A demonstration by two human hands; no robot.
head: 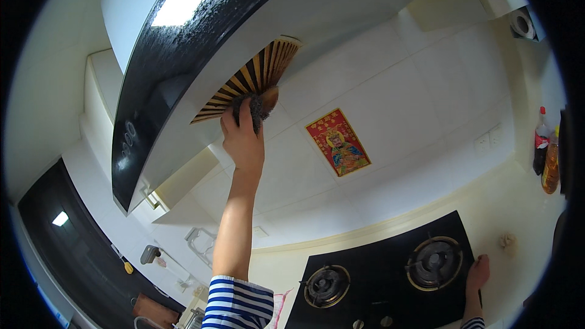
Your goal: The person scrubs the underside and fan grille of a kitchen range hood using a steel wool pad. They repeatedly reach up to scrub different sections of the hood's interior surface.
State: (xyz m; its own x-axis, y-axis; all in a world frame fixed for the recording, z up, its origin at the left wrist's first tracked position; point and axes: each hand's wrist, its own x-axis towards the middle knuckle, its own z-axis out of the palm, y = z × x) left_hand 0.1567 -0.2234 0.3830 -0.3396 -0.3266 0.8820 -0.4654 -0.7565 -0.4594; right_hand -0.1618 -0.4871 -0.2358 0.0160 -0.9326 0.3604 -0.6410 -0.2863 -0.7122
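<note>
My left hand (244, 135), reaching up from a blue-and-white striped sleeve, grips a dark steel wool scrubber (250, 108). The scrubber lies against the slatted, grease-stained intake grille (249, 75) on the underside of a range hood (160, 114). Beside it, at the grille's right edge, is a brown rounded part (269, 99). Low at the right, my right hand (478, 272) rests at the right edge of a black gas cooktop (377, 274); its fingers look curled and their tips are hard to see.
The cooktop has two burners. Right of it, a crumpled beige lump (508, 241) lies on the counter. Bottles (544, 151) stand at the far right. A red printed picture (338, 142) is on the tiled wall. Cabinets flank the hood; a brown board (155, 311) is at lower left.
</note>
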